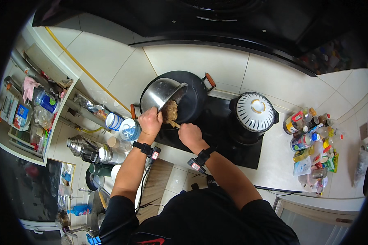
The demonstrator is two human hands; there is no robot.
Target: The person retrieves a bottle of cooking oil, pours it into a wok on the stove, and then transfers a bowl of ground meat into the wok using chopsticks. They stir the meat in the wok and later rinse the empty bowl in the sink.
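Note:
My left hand (150,121) grips the rim of a stainless steel bowl (160,93), which is tipped over a large black wok (193,98). A lumpy brown food mass (170,112) sits at the bowl's mouth, above the wok. My right hand (190,137) is closed around a thin light-coloured utensil, whose tip touches the lower edge of the food; most of the utensil is hidden in the fist. The wok has wood-coloured side handles and rests on the left part of a black cooktop (214,134).
A lidded black pot (254,113) stands on the cooktop's right side. Bottles and jars (312,144) crowd the right counter. At the left are a steel vacuum flask (86,148), stacked blue-and-white bowls (114,122) and a shelf of goods. A black range hood (220,43) hangs above.

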